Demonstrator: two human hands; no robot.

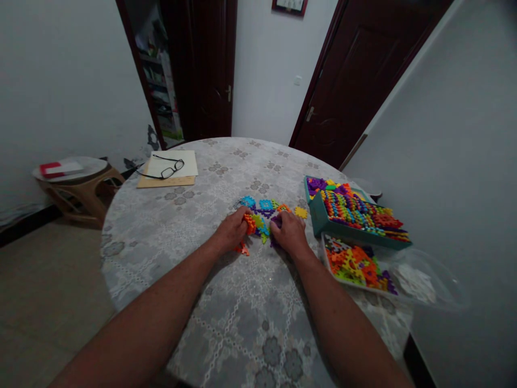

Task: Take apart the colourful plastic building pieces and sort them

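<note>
Round table (242, 323): we see it spread with patterned cloth.
Teal box (319, 216): right side, packed with colourful pieces.
Clear tub (363, 286): just nearer than the box, holding more.
Left hand (233, 233): our fingers clamp orange pieces (250, 223) mid-table.
Right hand (291, 233): we touch a purple piece (277, 220) right of those; whether pinched, we cannot tell.
Yellow piece (301, 212): flat, on the far side of our right hand.
</note>
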